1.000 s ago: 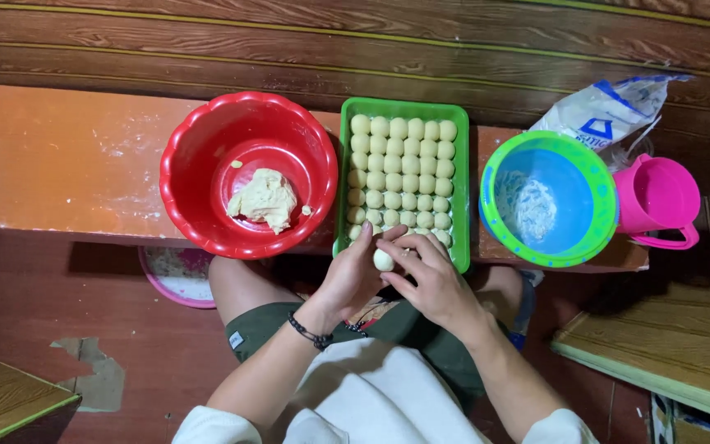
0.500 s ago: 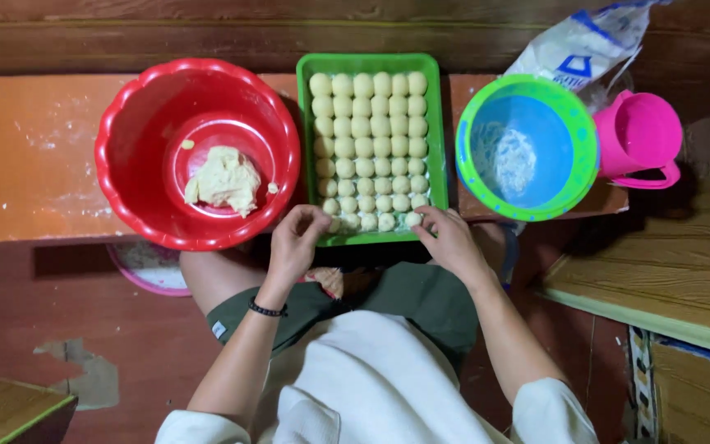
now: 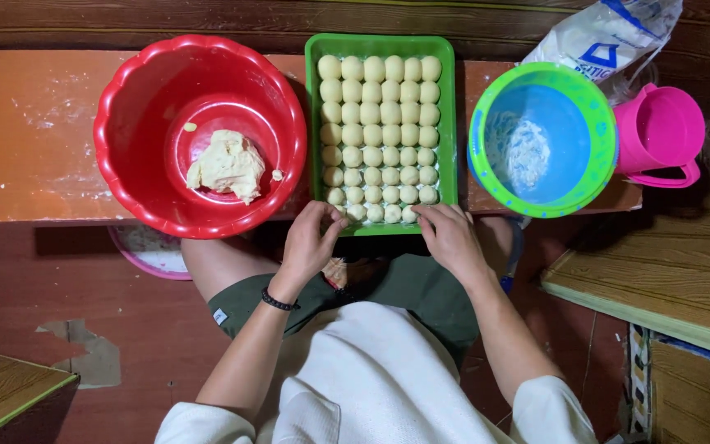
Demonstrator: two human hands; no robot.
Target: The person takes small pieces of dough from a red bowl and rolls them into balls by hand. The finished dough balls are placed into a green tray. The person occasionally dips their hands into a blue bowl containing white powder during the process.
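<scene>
Dough balls [image 3: 380, 136] on green tray [image 3: 380, 43], last one now set into near row.
Was pinched between both hands a second ago; left hand [image 3: 312, 241] and right hand [image 3: 451, 238] now apart, empty, resting at tray's near edge. Red bowl [image 3: 200, 136] holds remaining dough lump [image 3: 228, 164].

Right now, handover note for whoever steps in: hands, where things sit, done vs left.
Left hand: empty, fingers curled at the near left corner of the green tray.
Right hand: empty, fingertips on the tray's near edge by the last row.
Tray sits on the orange bench, packed with rows of small dough balls; the near row looks nearly full.
Red bowl to the left holds one lump of dough, unshaped.
Blue bowl with green rim to the right holds flour; pink jug and a white bag beyond it.
Done: most balls rolled. Left: the remaining lump.
</scene>
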